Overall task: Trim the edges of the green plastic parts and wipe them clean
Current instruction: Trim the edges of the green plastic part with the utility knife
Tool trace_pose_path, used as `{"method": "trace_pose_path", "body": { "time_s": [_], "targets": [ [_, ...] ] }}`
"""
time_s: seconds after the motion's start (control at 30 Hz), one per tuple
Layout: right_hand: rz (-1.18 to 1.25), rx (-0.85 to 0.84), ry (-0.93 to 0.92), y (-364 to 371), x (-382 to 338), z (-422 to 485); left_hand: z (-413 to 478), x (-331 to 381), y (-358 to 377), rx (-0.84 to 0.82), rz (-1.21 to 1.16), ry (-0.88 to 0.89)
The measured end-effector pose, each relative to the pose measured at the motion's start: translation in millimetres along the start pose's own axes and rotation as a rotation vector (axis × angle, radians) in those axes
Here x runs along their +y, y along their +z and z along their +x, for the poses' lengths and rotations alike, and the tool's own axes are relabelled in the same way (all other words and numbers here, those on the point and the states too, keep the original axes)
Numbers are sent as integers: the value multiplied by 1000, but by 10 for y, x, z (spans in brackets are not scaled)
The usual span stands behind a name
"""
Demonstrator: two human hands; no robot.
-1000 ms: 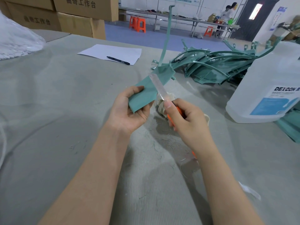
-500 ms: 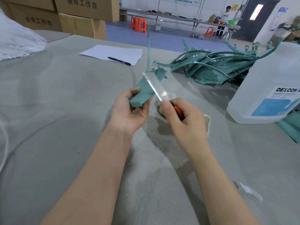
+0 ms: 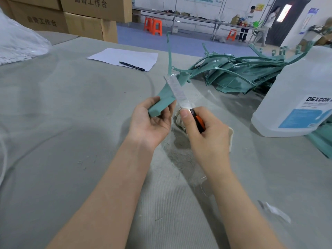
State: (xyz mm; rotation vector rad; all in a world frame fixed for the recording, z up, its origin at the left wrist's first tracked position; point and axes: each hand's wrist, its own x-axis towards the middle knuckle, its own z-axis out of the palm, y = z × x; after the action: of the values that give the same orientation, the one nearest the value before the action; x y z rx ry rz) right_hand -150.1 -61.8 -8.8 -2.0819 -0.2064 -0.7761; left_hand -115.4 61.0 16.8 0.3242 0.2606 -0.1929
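- Hands both busy. My left hand point(image 3: 152, 123) grips the lower end of one green part point(image 3: 163, 101), thumb on top and fingers curled beneath. My right hand point(image 3: 204, 141) wraps the orange-handled knife point(image 3: 198, 121), thumb pressed at the root of the blade point(image 3: 177, 92).
- Change over the last second: the part has rolled in the left hand. Its broad face was turned toward me; now I see it nearly edge-on. Its thin stem, which leaned off to the right, stands almost upright.
- Blade has followed. It lay across the face; now it runs along the part's right edge, tip up near where the stem begins. It looks to be touching, but blur keeps me from being sure.
- My reading: a fresh edge is being offered to the knife. Trimming is the step in hand, working round this piece; wiping not yet begun on it.
- Part is held in the air above the table point(image 3: 71, 123), in front of the pile of green parts point(image 3: 233, 76), which lies well behind.
- Pale rag point(image 3: 178, 118) sits on the table just below the hands, ready for the wipe.
- White jug point(image 3: 296, 97) stands off to the right, apart from the work.
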Motion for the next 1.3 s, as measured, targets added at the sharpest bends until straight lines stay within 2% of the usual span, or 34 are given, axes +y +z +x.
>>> {"method": "trace_pose_path", "body": {
  "time_s": [0.2,0.33,0.47,0.53,0.67,0.8,1.1,1.3],
  "targets": [
    [17,-137,-60,32,-45,-15,74,17,-56,-9,-54,1],
    [51,-215,-90,43,-37,-34,21,36,-24,-37,-8,-3],
    [49,-310,-177,54,-58,-65,-15,57,-75,-115,-88,-45],
    [66,-277,-182,56,-83,-61,-4,70,-75,-106,-82,-35],
    [86,-88,-81,10,-48,-10,23,69,-26,-2,-47,41],
    [54,11,12,-6,2,12,-3,57,-31,-17,-59,6],
    [37,-2,56,1,11,15,-22,40,2,-30,-23,0],
    [31,-30,5,7,0,8,-13,52,-10,-44,-57,-9]
  ]
}}
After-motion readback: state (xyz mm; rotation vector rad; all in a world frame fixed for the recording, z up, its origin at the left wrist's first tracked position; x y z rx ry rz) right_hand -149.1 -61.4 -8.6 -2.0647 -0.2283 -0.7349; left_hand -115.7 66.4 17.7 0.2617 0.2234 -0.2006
